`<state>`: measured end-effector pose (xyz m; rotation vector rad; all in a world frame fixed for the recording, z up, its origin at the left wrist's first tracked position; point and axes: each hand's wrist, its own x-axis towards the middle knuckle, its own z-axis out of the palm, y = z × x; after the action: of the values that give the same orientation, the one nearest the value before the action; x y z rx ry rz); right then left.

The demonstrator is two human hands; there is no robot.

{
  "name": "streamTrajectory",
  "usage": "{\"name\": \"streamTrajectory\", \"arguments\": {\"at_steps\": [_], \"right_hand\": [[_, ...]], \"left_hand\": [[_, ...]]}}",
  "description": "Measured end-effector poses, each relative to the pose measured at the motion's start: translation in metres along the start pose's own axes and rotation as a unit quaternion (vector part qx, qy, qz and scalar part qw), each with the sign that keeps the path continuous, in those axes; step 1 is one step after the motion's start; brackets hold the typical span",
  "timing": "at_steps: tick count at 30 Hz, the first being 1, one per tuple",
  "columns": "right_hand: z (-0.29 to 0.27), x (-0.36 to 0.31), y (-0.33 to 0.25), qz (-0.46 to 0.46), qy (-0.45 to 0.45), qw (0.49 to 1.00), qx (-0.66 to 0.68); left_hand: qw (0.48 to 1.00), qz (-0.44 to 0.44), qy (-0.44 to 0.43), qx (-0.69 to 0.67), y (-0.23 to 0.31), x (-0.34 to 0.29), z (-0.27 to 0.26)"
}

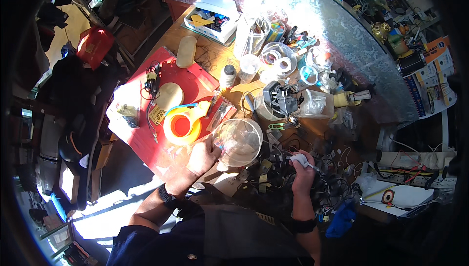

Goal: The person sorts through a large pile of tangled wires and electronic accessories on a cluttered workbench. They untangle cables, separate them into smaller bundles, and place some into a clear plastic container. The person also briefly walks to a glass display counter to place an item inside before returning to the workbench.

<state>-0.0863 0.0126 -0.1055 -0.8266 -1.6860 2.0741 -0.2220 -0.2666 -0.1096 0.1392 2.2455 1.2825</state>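
Observation:
Near the middle of the workbench, my left hand (202,157) is closed on the left rim of a round clear plastic tub (238,142). The tub looks see-through, with little visible inside. My right hand (303,180) pinches a small white rounded piece (299,159) with a pale cord beside it; its exact kind is unclear. Under and around that hand lies a dark tangle of cables (332,183). Just beyond my left hand sits a yellow and orange ring-shaped thing (194,132) with a protruding handle, on a red sheet (141,141).
Behind the tub, a clear box holds black power adapters (282,97). Farther back stand a white bottle (228,76), a tub of tape rolls (277,58) and a white box of small parts (215,18). A blue cloth-like bundle (341,219) lies at the lower right.

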Motion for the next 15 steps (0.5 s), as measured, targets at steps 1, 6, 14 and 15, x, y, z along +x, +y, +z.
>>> {"name": "streamTrajectory", "arguments": {"at_steps": [1, 6, 14, 15], "right_hand": [[-0.004, -0.009, -0.009, -0.006, 0.010, 0.999, 0.035], [-0.027, -0.036, -0.035, -0.012, 0.052, 0.974, 0.219], [-0.045, -0.055, -0.039, -0.042, -0.025, 0.922, 0.385], [-0.045, -0.058, -0.039, -0.044, -0.029, 0.921, 0.386]], "left_hand": [[1.000, 0.005, 0.007, 0.029, -0.003, 0.002, -0.002], [0.998, 0.022, 0.014, 0.055, -0.008, 0.012, -0.006], [0.994, 0.084, 0.045, 0.059, 0.010, 0.012, -0.007], [0.994, 0.083, 0.056, 0.055, 0.010, 0.010, -0.008]]}}
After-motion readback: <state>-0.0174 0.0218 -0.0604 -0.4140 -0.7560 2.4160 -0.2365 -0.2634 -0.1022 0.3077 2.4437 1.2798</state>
